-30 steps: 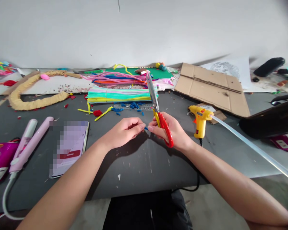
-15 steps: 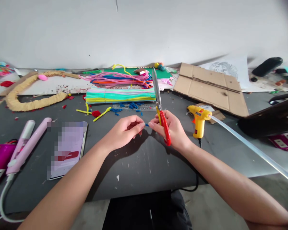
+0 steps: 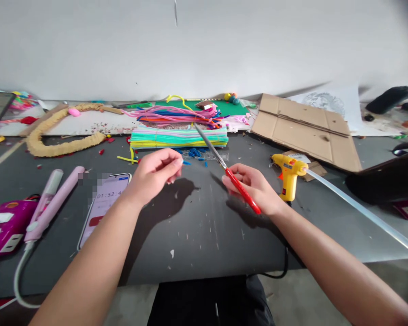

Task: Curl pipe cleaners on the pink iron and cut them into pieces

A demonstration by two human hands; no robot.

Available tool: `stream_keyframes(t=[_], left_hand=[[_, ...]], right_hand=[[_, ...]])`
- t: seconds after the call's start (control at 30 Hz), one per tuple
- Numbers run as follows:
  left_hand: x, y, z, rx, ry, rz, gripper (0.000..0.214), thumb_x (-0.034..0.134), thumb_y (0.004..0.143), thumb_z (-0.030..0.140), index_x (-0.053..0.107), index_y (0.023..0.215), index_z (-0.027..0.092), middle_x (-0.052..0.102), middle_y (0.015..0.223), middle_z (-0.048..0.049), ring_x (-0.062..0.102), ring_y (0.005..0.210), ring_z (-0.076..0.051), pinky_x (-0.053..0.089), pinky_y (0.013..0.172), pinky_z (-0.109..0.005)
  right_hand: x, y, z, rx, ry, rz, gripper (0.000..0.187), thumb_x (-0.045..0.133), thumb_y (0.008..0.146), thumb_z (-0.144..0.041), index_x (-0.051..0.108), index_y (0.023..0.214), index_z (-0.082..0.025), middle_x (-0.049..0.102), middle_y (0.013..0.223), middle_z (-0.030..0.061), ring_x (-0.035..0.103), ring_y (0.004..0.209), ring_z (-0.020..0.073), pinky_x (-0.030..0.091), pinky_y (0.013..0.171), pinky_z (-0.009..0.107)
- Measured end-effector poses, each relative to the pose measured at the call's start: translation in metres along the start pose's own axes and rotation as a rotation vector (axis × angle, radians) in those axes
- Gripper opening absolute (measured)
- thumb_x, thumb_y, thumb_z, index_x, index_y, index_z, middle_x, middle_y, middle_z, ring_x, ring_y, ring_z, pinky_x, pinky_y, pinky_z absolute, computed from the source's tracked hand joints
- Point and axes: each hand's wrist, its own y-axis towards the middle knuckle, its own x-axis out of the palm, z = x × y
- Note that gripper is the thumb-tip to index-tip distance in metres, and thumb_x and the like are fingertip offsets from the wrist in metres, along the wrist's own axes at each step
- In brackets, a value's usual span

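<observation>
Pinched at the fingertips of my left hand (image 3: 156,174) is a short blue pipe cleaner piece (image 3: 187,163), its free end pointing right. My right hand (image 3: 256,183) grips scissors with red handles (image 3: 240,185), the blades slanting up and to the left, away from the blue piece. Just beyond my hands, more short blue pieces (image 3: 194,153) lie on and around a clear ruler (image 3: 221,156). A bundle of turquoise, yellow and pale pipe cleaners (image 3: 177,136) sits behind them, with pink, blue and orange ones (image 3: 177,117) farther back.
On the left lie a phone (image 3: 114,190), a pink hair straightener (image 3: 56,203) and a purple power strip (image 3: 13,226). A curved tan fabric-covered form (image 3: 37,142) rests behind. Rightward are a yellow glue gun (image 3: 289,174) with a long glue stick, flattened cardboard (image 3: 306,131) and a black object (image 3: 387,179).
My hands have drawn apart, the left one moving left with a blue piece. The scissors have tipped from nearly upright to a leftward slant. The view has shifted slightly left.
</observation>
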Motion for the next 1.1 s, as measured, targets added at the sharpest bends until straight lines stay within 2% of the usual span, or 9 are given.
stream_keyframes(t=[0.07,0.13,0.23,0.53,0.83,1.1], left_hand=[[-0.019,0.000,-0.002,0.017,-0.023,0.076,0.020,0.067,0.083,0.035,0.060,0.082,0.017,0.056,0.067,-0.0010,0.046,0.054,-0.010,0.036,0.050,-0.024],[-0.034,-0.001,-0.003,0.025,-0.056,0.111,0.017,0.069,0.081,0.032,0.060,0.081,0.017,0.056,0.066,-0.0009,0.045,0.054,-0.009,0.035,0.050,-0.023],[-0.045,-0.002,-0.004,0.015,-0.095,0.119,0.016,0.069,0.081,0.029,0.060,0.078,0.016,0.055,0.066,-0.0010,0.045,0.054,-0.009,0.034,0.050,-0.023],[-0.039,-0.003,-0.003,-0.049,-0.089,0.056,0.016,0.068,0.080,0.030,0.060,0.079,0.016,0.055,0.065,-0.0016,0.045,0.053,-0.009,0.034,0.048,-0.022],[-0.033,-0.003,-0.003,-0.049,-0.014,0.021,0.021,0.066,0.081,0.036,0.058,0.077,0.017,0.056,0.066,-0.0023,0.044,0.053,-0.009,0.037,0.048,-0.023],[-0.033,-0.003,-0.004,-0.054,-0.050,0.016,0.019,0.066,0.082,0.034,0.058,0.079,0.017,0.056,0.067,-0.0015,0.045,0.053,-0.009,0.036,0.049,-0.022]], right_hand=[[-0.005,-0.003,-0.001,0.024,-0.069,-0.059,0.045,0.079,0.070,-0.053,0.054,0.083,-0.018,0.047,0.059,-0.0060,0.034,0.049,0.0061,0.021,0.044,0.023],[-0.009,-0.005,0.001,0.063,-0.109,-0.119,0.042,0.079,0.071,-0.050,0.056,0.083,-0.017,0.048,0.060,-0.0052,0.036,0.051,0.0070,0.023,0.046,0.023],[-0.009,-0.005,0.006,0.120,-0.120,-0.212,0.040,0.077,0.074,-0.051,0.058,0.083,-0.017,0.049,0.061,-0.0039,0.040,0.052,0.0081,0.026,0.046,0.023],[-0.005,-0.004,0.006,0.141,-0.143,-0.237,0.040,0.080,0.070,-0.050,0.061,0.083,-0.017,0.059,0.068,0.0003,0.047,0.057,0.0103,0.034,0.050,0.023],[-0.005,-0.003,0.009,0.140,-0.148,-0.247,0.040,0.081,0.069,-0.051,0.062,0.082,-0.018,0.061,0.068,-0.0002,0.049,0.056,0.0101,0.034,0.049,0.023],[-0.005,-0.004,0.007,0.157,-0.140,-0.247,0.039,0.082,0.068,-0.048,0.062,0.082,-0.018,0.064,0.070,0.0009,0.053,0.058,0.0111,0.036,0.049,0.023]])
